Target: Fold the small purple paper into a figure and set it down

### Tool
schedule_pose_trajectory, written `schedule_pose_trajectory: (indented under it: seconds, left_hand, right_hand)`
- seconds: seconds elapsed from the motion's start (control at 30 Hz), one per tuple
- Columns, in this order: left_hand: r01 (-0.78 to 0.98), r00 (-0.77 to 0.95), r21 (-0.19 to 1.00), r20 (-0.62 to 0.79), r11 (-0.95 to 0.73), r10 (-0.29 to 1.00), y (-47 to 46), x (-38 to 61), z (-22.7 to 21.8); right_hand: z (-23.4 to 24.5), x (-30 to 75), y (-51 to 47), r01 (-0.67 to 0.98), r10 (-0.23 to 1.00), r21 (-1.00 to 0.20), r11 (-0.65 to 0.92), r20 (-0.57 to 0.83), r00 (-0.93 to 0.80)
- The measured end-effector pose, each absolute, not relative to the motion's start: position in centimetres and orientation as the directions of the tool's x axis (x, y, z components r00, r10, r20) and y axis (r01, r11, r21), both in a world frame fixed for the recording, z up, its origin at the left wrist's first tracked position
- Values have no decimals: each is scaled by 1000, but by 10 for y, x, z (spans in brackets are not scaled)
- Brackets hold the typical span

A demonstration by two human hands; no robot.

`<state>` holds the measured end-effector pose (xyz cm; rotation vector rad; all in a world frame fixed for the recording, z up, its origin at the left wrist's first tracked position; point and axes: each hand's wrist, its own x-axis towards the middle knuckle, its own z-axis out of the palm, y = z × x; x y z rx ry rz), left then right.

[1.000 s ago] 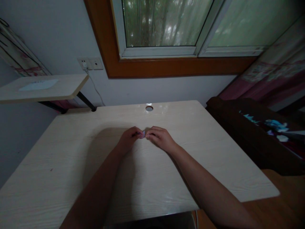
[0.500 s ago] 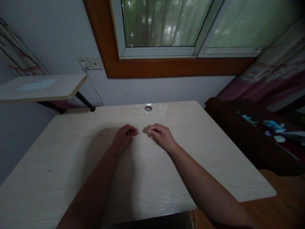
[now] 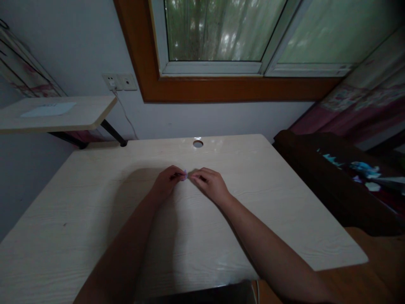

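Over the middle of the desk, my left hand (image 3: pixel 166 180) pinches a small lilac piece (image 3: pixel 185 174), thin like cloth or paper, between thumb and forefinger. Just to its right, my right hand (image 3: pixel 212 182) has thumb and forefinger pressed together, the tips almost meeting the lilac piece. A thin, needle-like sliver stuck out of the lilac piece a moment ago; the right fingertips now cover that spot, and the sliver is too small to make out. Both forearms rest low, close to the desktop (image 3: pixel 253 228).
A round cable hole (image 3: pixel 198 144) lies near the desk's back edge. At the left, a raised shelf (image 3: pixel 63 122) bears a sheet of paper (image 3: pixel 49 109). Dark wooden furniture (image 3: pixel 316 185) with colourful items stands beyond the right edge. A window (image 3: pixel 218 33) is behind.
My right hand has moved left to the lilac piece, and its fingers have closed at the sliver's place. My left hand has shifted slightly right, still pinching the piece.
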<state>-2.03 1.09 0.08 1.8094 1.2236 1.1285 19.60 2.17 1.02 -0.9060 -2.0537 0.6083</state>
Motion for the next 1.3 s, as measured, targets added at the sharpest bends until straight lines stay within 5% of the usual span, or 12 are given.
schedule_pose_trajectory:
  seconds: [0.3, 0.5, 0.73, 1.13, 1.3]
  left_hand:
    - [138, 145, 943, 283, -303, 948, 18, -19, -16]
    - [95, 133, 951, 283, -296, 950, 18, -20, -16]
    - [169, 80, 951, 249, -260, 965, 21, -22, -15]
    - [321, 132, 902, 259, -288, 957, 19, -25, -12]
    - [311, 116, 871, 363, -381, 924, 18, -23, -10]
  right_hand:
    - [7, 194, 22, 382, 865, -777, 501, 427, -265]
    - [7, 197, 31, -19, 993, -994, 105, 105, -57]
    - [3, 205, 41, -236, 999, -972, 7, 18, -45]
    - [5, 204, 41, -311, 978, -940, -144, -87, -191]
    - [6, 203, 38, -364, 959, -915, -175, -75, -275]
